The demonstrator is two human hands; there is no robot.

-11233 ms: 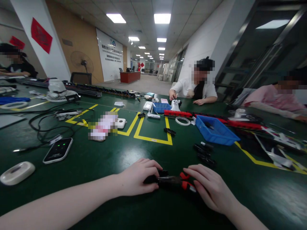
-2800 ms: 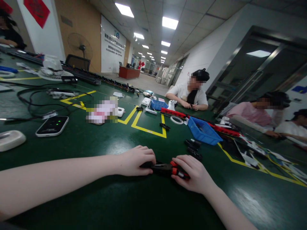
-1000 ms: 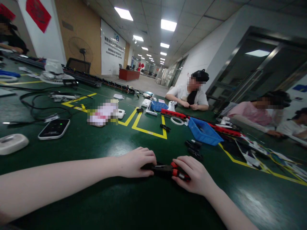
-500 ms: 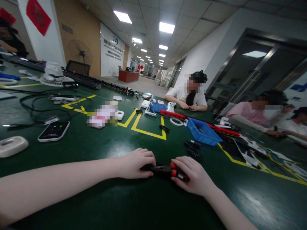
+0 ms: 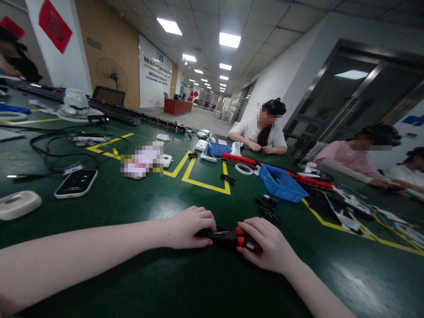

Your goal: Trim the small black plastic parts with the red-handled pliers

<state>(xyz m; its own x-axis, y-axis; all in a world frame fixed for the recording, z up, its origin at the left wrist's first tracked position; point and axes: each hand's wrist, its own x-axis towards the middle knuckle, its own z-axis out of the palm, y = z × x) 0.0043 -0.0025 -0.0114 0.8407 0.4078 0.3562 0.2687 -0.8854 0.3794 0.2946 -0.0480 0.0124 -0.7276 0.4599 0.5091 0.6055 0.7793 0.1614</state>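
Filling the lower view, a broad green worktop, near edge out of sight. Seated at the far edge, right of the middle, a person in a white top. Running from the middle of the far side toward the right edge, a long red strip. In front of that strip, right of centre, a blue tray with dark contents too small to tell.

Midway between the left and right edges, on the near side, facing each other, the left hand and the right hand: pinching with the left, wrapped shut around a pair of pliers with the right. Barely altered over the last half second; set against eleven seconds ago, closed up on the right, from straighter, looser fingers around spread handles. By judgement, meaning a firm squeeze in place of a loose hold.

Lying between the two hands, low over the worktop, those pliers: red handles inside the right fingers, dark nose toward the left fingertips. Resting or slightly raised, impossible to tell.

Beyond the right hand, toward the blue tray, a cluster of black parts, untouched. Smallest, at the nose, a black piece between the left fingers, mostly hidden.
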